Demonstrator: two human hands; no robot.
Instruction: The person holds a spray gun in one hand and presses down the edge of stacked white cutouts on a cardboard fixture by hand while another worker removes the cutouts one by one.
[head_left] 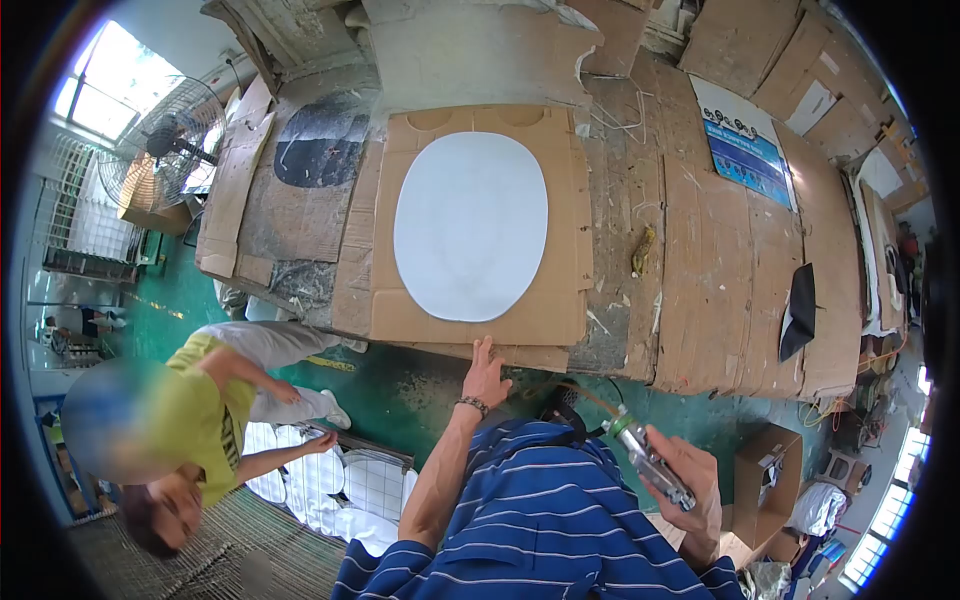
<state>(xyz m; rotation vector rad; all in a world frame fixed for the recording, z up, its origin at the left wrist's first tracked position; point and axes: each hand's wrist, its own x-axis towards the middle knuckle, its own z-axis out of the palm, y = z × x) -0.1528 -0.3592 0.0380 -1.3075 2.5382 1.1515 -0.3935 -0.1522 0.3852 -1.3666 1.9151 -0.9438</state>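
Observation:
A white oval panel [471, 227] lies flat on a brown cardboard sheet [560, 320] on the bench in front of me. My left hand [487, 378] rests at the front edge of that cardboard, fingers stretched out, just below the panel and apart from it. Off to the right, over my blue striped shirt, my right hand [690, 470] is closed around a metal spray gun [648, 458] with a green end. An orange-brown hose [592, 397] shows near the gun; where it joins is not clear.
Cardboard covers the bench [700, 300], with a blue printed sheet [745, 150], a black piece [798, 312] and a yellowish scrap [643, 250] on it. At left, a person in a yellow-green shirt [225, 390] is beside a wire cart [345, 480] of white pieces. An open box [765, 490] stands right.

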